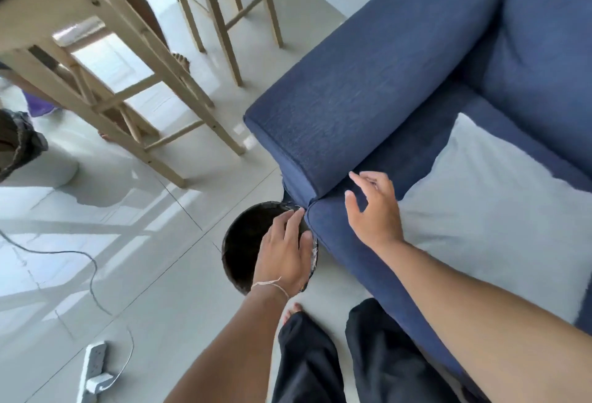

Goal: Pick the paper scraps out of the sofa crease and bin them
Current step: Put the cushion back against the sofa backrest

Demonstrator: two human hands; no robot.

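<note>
Your left hand [283,250] hangs over the open mouth of the bin [238,250], palm down, with the fingers close together and a little bent. Whether it holds a paper scrap under the palm, you cannot tell from this view. A thin string bracelet [270,285] sits on the left wrist. Your right hand [373,210] is over the front corner of the sofa seat, with the fingers spread and loose, holding nothing; the fingertips reach to the crease [336,189] where the armrest [352,91] meets the seat cushion. No paper scrap shows in the crease here.

The bin is round and dark, lined with a black bag, and it stands on the floor [144,242] just beside the corner of the blue sofa [416,66]. A pale cushion [496,210] lies on the seat, to the right of your right hand. Below the hands you see your dark trousers [336,357] and one bare foot [291,311] on the tiles. To the left stand wooden stools [134,82], and a white power strip [94,367] with its cable lies on the floor.
</note>
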